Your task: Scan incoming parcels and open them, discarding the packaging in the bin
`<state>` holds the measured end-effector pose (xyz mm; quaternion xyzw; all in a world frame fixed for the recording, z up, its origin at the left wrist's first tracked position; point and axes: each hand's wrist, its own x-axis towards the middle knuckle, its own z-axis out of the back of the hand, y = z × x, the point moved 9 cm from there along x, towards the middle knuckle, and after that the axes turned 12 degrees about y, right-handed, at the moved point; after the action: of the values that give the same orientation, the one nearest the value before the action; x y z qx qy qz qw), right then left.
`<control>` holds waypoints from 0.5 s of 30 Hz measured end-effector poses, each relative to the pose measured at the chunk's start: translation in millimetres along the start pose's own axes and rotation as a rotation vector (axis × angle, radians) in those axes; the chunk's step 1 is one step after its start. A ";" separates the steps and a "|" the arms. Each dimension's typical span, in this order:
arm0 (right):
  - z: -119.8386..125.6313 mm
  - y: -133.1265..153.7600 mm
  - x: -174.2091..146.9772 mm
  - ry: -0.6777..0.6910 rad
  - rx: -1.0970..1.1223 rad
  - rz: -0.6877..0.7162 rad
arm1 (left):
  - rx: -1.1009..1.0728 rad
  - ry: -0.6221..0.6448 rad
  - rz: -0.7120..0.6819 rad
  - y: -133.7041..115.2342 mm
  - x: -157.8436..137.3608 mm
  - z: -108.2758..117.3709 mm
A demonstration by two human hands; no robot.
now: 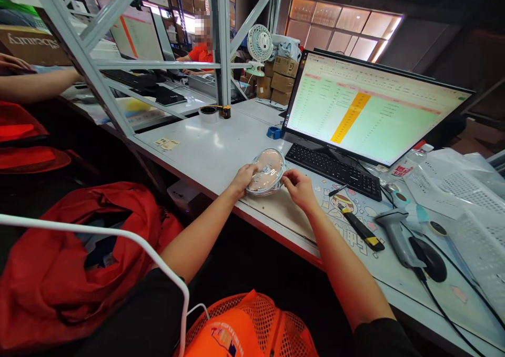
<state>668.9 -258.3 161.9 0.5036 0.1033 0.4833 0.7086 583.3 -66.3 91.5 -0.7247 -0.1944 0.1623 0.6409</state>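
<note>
A round, shiny, clear-topped container (270,168) with a pinkish inside is held up over the front edge of the white desk (197,144). My left hand (243,179) is closed on its left side, with the thumb on its face. At its right rim, my right hand (299,186) pinches with thumb and fingertips; whether it grips the rim itself or a bit of film there is too small to tell. Under my right forearm lies a printed desk mat (339,215).
A monitor (366,109) and black keyboard (333,170) stand behind my hands. To the right lie a box cutter (361,228), a barcode scanner (400,236) and a black mouse (430,258). Tape rolls (209,113) sit farther back. A metal frame post (223,41) rises at left. Other people work beyond.
</note>
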 end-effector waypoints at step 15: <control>61.3 90.9 -58.3 -0.092 -0.328 0.227 | -0.060 0.528 -0.113 -56.5 -59.8 -77.5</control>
<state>625.2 -339.6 244.9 0.4115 -0.0665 0.5470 0.7260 564.6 -156.9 156.5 -0.7487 -0.0653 -0.0742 0.6555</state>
